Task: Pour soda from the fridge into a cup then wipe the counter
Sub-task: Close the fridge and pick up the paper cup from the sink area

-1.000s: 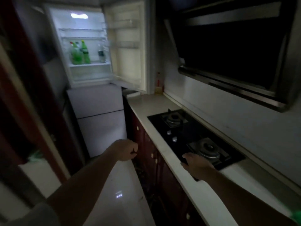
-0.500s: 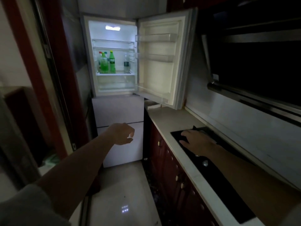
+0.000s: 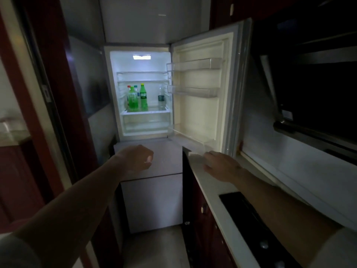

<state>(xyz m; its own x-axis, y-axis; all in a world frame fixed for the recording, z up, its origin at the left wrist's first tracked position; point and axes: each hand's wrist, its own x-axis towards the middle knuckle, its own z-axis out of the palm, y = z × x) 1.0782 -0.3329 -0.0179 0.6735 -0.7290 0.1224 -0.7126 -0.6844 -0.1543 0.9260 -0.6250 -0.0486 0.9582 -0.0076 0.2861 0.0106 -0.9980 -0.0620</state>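
Both hands are bare and hold nothing. The left hand (image 3: 138, 159) hangs in the air with fingers loosely curled, stretched out in front of the closed lower drawer of a tall white fridge (image 3: 164, 151). The right hand (image 3: 222, 166) lies flat, fingers straight, on the pale smooth tabletop (image 3: 210, 190), just below the bottom corner of the open white fridge door (image 3: 201, 113). The soda is well apart from both hands, on a lit glass shelf (image 3: 146, 111) inside the fridge. A tall green plastic bottle with a yellow-green cap (image 3: 143, 97) stands there, touching or nearly touching a rounder green bottle (image 3: 132, 101). A clear bottle with a dark label (image 3: 161, 98) stands apart to their right. Behind the green pair, a red cap (image 3: 128, 87) and a blue cap (image 3: 135, 86) suggest two more bottles, mostly hidden. The bottles crowd together, so lifting one carelessly could tip its neighbours. The room is dim, so the wrong bottle could be taken. A jolted soda may foam over when opened. The door corner also hangs close to the right hand and could be knocked. By count there are two hands, five bottles as far as can be told, two clear plastic door bins (image 3: 193, 64), one black glass cooktop (image 3: 249, 215) set in the tabletop, and one dark range hood (image 3: 313, 97) above it. No cup is in view.
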